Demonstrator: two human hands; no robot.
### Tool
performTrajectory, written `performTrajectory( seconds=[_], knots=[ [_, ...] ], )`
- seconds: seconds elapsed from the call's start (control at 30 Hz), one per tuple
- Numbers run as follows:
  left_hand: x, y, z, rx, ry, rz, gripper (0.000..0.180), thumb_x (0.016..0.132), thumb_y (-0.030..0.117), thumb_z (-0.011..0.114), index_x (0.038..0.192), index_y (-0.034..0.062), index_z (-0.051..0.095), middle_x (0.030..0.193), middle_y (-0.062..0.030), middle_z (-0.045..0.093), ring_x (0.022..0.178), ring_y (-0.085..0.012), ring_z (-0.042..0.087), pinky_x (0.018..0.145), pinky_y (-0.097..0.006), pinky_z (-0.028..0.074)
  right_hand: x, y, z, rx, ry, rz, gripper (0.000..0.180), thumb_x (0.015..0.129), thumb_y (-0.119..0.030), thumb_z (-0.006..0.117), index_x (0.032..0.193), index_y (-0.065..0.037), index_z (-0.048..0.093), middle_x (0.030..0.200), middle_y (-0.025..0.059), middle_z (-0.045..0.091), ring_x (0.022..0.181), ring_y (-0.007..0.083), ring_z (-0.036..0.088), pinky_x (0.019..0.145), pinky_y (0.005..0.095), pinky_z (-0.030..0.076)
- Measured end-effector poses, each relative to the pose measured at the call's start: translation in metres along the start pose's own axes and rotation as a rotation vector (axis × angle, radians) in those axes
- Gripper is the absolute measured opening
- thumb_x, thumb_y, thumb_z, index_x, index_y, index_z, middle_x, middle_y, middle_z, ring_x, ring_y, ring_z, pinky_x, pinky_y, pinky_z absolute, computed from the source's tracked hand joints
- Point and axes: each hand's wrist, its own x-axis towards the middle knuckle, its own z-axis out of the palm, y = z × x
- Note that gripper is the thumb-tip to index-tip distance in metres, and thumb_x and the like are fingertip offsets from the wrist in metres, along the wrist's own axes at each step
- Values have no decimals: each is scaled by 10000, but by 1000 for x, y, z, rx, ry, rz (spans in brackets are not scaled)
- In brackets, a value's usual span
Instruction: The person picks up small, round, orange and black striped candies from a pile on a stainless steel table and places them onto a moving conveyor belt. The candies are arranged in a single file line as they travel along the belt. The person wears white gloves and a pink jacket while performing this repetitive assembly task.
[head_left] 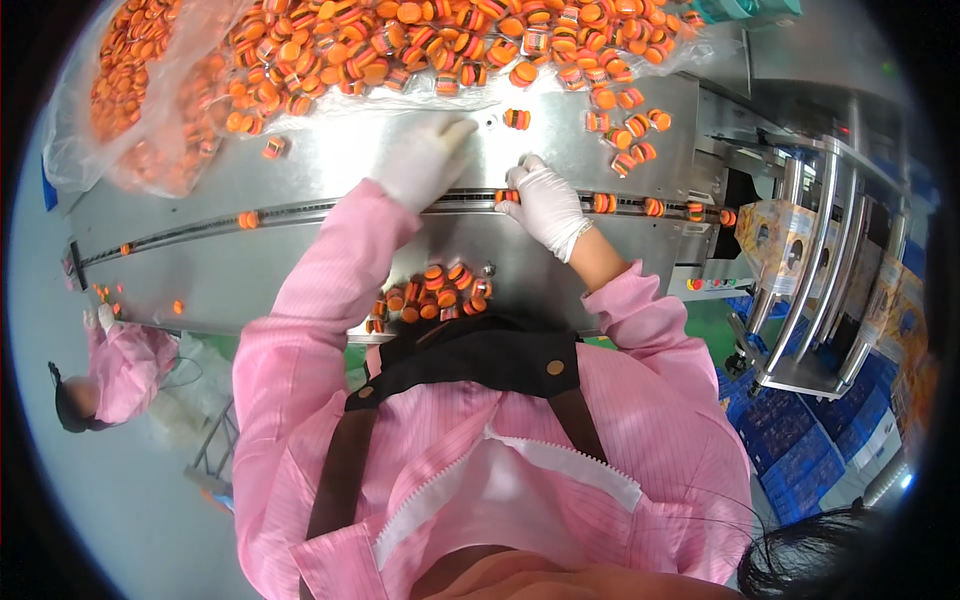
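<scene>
My right hand (550,207), in a white glove, has its thumb and fingers around a small orange, burger-shaped wrapped candy (507,196) in the narrow conveyor channel (450,199). To its left, my left hand (425,165), also gloved, is over the steel table just beyond the channel. Motion smears its fingers, and whether it holds anything cannot be made out. A single candy (517,119) lies on the steel ahead of my hands. More candies (604,203) sit spaced along the channel to the right, and one candy (248,220) sits in it on the left.
A large heap of candies (440,50) on clear plastic covers the far side. A smaller pile (435,293) lies at the near edge against my apron. At right, printed film (780,245) runs through a machine with metal rollers (825,250). Another person (125,365) works at far left.
</scene>
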Motion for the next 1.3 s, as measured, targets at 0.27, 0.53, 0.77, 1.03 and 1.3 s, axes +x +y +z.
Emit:
performTrajectory(
  seconds=[0.27, 0.53, 0.77, 1.03, 1.3],
  knots=[
    [55, 17, 64, 93, -179, 14, 221, 882, 220, 609, 1087, 140, 604, 1073, -125, 599, 933, -328, 616, 761, -438, 518, 67, 21, -62, 86, 479, -2, 265, 876, -278, 613, 1019, -55, 597, 1021, 189, 603, 943, 351, 621, 790, 448, 509],
    [-29, 0, 11, -95, 70, -143, 283, 816, 156, 697, 1068, 70, 602, 1074, -146, 592, 893, -348, 617, 783, -413, 511, 102, 27, -31, 60, 439, -1, 265, 854, -210, 610, 1066, -52, 583, 995, 204, 570, 936, 358, 595, 800, 418, 494],
    [-108, -16, -13, -52, -134, -379, 226, 791, 121, 717, 970, 48, 602, 1090, -156, 566, 959, -326, 608, 796, -392, 511, 27, -9, -5, 507, 184, -45, 160, 829, -160, 625, 960, -86, 572, 859, 143, 539, 822, 308, 563, 744, 387, 475],
    [-73, -9, -19, 74, -70, -319, 213, 790, 206, 723, 959, 93, 660, 1150, -133, 581, 1002, -338, 597, 829, -414, 512, -6, -13, 13, 92, -27, 72, 217, 833, -198, 664, 1008, -82, 608, 957, 150, 564, 877, 348, 614, 753, 427, 511],
    [46, -48, 0, 444, 16, 182, 230, 867, 183, 606, 1088, 123, 629, 1120, -54, 600, 1044, -289, 572, 821, -404, 527, 13, 13, -18, -50, 212, 40, 346, 803, -190, 690, 1121, -120, 575, 1039, 162, 548, 912, 351, 618, 779, 428, 531]
  ],
)
